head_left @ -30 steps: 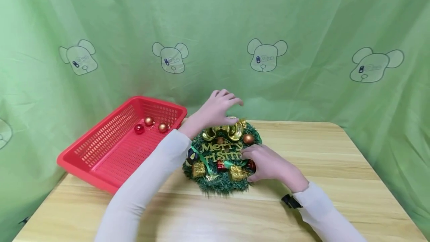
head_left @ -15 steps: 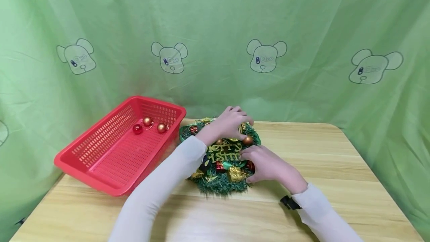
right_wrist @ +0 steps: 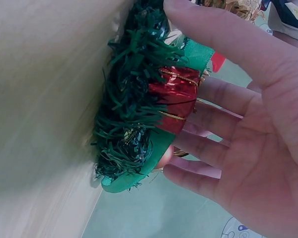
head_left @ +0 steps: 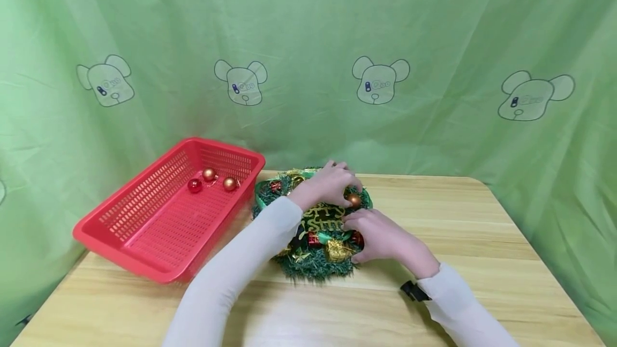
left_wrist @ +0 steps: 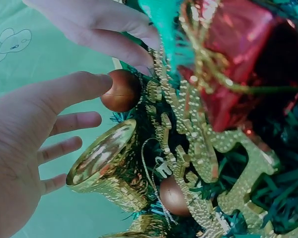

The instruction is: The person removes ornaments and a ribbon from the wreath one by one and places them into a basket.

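A green Christmas wreath [head_left: 313, 269] lies on the table, decorated with gold lettering [head_left: 324, 225], bells and small gift boxes. My left hand [head_left: 330, 185] reaches over its far part, fingers spread. At its right side is a copper bauble [left_wrist: 124, 90]; the thumb tip overlaps the bauble in the left wrist view, and the index finger is hidden there. A gold bell [left_wrist: 102, 158] sits beside the other fingers. My right hand [head_left: 381, 237] holds the wreath's right edge, thumb near the front rim and fingers reaching behind a red gift box [right_wrist: 178, 91].
A red plastic basket [head_left: 118, 257] stands left of the wreath. Inside it lie two gold baubles [head_left: 209, 174] and a red bauble [head_left: 195, 185]. Bare wooden table [head_left: 448, 218] extends to the right, and a green curtain [head_left: 308, 15] hangs behind.
My left hand has come down and to the right, from above the bells to beside the copper bauble. The right hand stays at the wreath's edge. The head view has shifted slightly.
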A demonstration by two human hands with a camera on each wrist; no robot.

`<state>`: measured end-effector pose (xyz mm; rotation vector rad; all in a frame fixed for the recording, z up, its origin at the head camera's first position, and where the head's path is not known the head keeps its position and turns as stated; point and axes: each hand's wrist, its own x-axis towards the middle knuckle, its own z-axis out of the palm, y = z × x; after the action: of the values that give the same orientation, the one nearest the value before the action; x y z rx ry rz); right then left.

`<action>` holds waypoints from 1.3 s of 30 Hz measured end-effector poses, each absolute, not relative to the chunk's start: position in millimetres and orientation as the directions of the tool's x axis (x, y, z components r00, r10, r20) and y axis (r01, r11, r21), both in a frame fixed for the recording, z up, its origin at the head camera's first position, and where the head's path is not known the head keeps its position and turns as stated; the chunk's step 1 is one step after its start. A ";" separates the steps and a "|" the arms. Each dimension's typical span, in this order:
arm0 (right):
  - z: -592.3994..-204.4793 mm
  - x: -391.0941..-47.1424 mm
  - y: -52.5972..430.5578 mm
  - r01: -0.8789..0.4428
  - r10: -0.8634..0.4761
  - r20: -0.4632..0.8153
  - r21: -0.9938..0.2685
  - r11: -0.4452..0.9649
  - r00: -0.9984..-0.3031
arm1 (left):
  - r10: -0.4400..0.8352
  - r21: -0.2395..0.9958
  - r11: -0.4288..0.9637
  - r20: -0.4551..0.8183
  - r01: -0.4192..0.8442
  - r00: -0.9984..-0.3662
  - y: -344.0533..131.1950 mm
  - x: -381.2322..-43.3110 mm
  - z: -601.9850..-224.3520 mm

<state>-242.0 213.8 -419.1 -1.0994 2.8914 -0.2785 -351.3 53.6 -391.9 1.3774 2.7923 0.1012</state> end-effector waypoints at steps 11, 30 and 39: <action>-420.2 -241.9 214.5 -0.666 -0.670 0.045 -0.175 0.725 -0.741 | 0.794 0.022 0.607 -0.003 0.794 -0.608 56.8 -355.6 -400.5; -419.5 -240.1 213.8 -0.653 -0.658 0.041 -0.182 0.735 -0.752 | 0.803 -0.001 0.596 -0.008 0.803 -0.596 59.9 -355.4 -402.7; -419.9 -241.3 213.6 -0.654 -0.658 0.044 -0.175 0.736 -0.752 | 0.794 0.022 0.608 -0.016 0.794 -0.608 61.1 -354.0 -401.0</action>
<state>-241.3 213.6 -419.9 -1.0983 2.9078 -0.2818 -354.0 61.1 -401.0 1.3807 2.7957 0.0194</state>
